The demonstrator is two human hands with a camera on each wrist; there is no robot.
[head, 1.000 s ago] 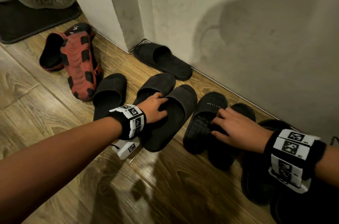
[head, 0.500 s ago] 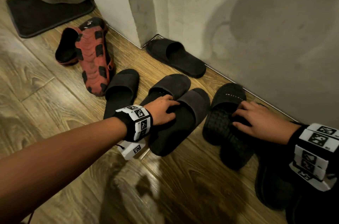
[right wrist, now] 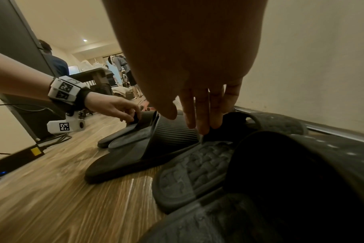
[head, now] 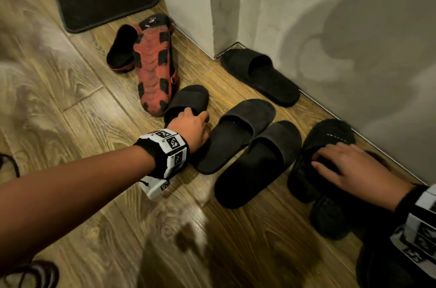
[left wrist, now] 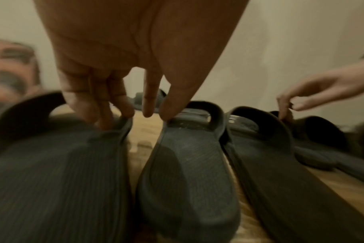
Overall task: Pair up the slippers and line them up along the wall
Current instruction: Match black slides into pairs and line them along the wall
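**Black slides scattered on a wooden floor by the wall**

Wood-grain floor (head: 99, 108) runs up to a pale wall (head: 354, 28). At far left lies a dark mat (head: 94, 7), then a red-soled clog (head: 153, 70) turned sole-up against its upright partner (head: 121, 48).

Next comes the left ribbed slide (head: 188, 99), where the left hand (head: 191, 129) sits. In the left wrist view its fingers (left wrist: 106, 105) curl down onto that slide's inner edge while the thumb touches the edge of the middle slide (head: 236, 134) beside it; whether it truly grips either is hard to tell.

A third slide (head: 257, 165) overlaps the middle one on its right. Another black slide (head: 262, 75) lies alone against the wall's corner.

Furthest right, the right hand (head: 354, 169) rests with nearly straight fingers on a textured slide (head: 328, 136) and its partner (head: 330, 219), both close to the wall.
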